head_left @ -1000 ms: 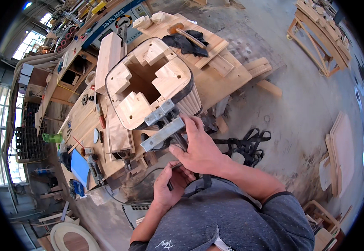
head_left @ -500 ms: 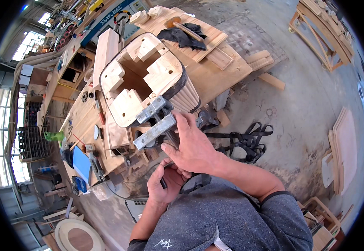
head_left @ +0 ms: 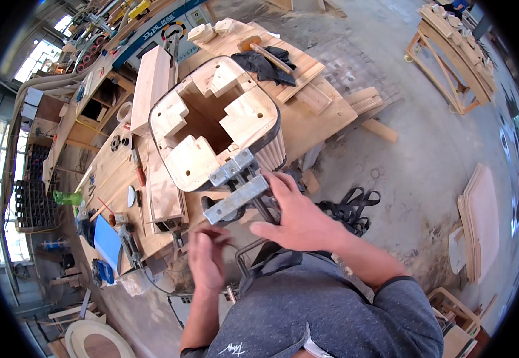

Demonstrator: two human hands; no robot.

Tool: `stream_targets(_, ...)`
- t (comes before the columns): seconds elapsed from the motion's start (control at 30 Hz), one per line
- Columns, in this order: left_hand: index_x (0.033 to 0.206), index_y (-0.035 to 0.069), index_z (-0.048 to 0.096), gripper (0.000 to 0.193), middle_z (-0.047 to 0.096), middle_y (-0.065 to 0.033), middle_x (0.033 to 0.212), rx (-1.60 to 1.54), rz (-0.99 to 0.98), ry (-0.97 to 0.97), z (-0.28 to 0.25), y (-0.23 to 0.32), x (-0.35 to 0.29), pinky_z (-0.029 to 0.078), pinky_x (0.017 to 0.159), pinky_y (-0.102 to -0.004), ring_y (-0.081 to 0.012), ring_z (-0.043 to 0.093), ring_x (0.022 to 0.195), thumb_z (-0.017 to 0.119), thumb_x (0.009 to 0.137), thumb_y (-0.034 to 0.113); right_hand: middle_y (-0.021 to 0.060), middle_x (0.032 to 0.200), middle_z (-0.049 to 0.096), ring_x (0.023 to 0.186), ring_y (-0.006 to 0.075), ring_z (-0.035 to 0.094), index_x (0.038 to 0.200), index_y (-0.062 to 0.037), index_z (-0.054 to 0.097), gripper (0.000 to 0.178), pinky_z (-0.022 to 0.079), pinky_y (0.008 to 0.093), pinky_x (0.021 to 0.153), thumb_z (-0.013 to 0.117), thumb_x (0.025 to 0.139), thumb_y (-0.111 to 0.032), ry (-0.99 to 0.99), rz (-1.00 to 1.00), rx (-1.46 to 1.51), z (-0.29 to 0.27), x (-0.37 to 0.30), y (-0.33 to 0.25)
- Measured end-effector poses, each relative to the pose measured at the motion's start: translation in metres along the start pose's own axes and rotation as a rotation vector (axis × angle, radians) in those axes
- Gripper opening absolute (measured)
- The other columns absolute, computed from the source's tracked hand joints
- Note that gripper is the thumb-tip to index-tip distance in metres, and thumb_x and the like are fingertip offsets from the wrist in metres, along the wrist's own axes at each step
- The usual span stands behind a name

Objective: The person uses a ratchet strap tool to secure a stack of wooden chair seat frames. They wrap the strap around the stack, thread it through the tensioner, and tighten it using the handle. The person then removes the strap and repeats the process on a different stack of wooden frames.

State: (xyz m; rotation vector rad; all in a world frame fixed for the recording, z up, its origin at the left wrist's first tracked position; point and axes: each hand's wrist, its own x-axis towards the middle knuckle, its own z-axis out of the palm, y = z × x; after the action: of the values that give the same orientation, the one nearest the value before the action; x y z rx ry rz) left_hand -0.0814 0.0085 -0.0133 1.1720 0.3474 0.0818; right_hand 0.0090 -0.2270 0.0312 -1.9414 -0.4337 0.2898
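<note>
A metal band clamp (head_left: 236, 198) with two grey bars, a threaded screw and a bent crank handle sits against the near corner of a hollow wooden post (head_left: 195, 162). The post has rounded corners, stepped blocks inside and a dark band around its rim. My right hand (head_left: 304, 218) grips the clamp, its fingers at the end of the nearer bar and its thumb beside the screw. My left hand (head_left: 207, 262), a little blurred, is left of the crank handle (head_left: 242, 260) with loosely bent fingers and nothing visible in them.
Under the post is a wooden workbench (head_left: 325, 122) with boards. A mallet (head_left: 268, 55) lies on a black cloth at the far side. Left are a blue sheet (head_left: 108, 241) and a power tool (head_left: 131, 246). Black straps (head_left: 352, 210) lie right; panels (head_left: 480, 224) stand farther right.
My left hand has come off the crank handle and moved left. The handle now shows below the clamp. My right hand stays on the clamp; the view has shifted slightly.
</note>
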Motion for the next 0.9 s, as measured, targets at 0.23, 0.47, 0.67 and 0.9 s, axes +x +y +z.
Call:
stream_targets(0.23,0.145,-0.006,0.042,0.056,0.049,-0.0204,0.144,0.678,0.32,0.222,-0.022,0.085,0.13,0.039,0.112,-0.0394,-0.0296,0.049,0.136,0.061,0.1,0.023,0.0089,0.107,0.073,0.093,0.0135,0.065,0.13,-0.0003,0.063,0.04,0.054,0.0301,0.087,0.063,0.101,-0.028,0.195,0.242,0.417,-0.09,0.057,0.081)
stream_targets(0.47,0.148,-0.009,0.035,0.096,0.052,-0.0241,0.142,0.947,0.156,0.224,0.03,0.11,0.225,0.04,0.112,-0.0386,-0.0298,0.052,0.131,0.082,0.079,0.038,0.026,0.123,0.068,0.12,0.0393,0.064,0.136,0.0043,0.057,0.059,0.049,0.0446,0.104,0.065,0.093,-0.036,0.281,0.213,-0.547,-0.145,0.257,0.227)
stream_targets(0.67,0.152,-0.011,0.029,0.111,0.048,-0.0291,0.146,1.268,0.121,0.318,0.058,0.122,0.23,0.037,0.115,-0.0398,-0.0346,0.049,0.136,0.086,0.073,0.042,0.0342,0.122,0.065,0.12,0.0457,0.061,0.13,0.012,0.055,0.066,0.048,0.0477,0.106,0.068,0.087,-0.037,0.064,0.299,-0.662,-0.13,0.378,0.284)
stream_targets(0.9,0.15,-0.012,0.031,0.105,0.046,-0.0297,0.147,1.334,0.118,0.396,0.072,0.119,0.233,0.036,0.117,-0.0399,-0.0369,0.047,0.138,0.082,0.073,0.037,-0.0039,0.063,0.047,0.048,0.0073,0.045,0.08,-0.0109,0.051,0.025,0.033,0.023,0.04,0.063,0.098,-0.025,-0.039,0.608,0.403,-0.143,0.435,0.285)
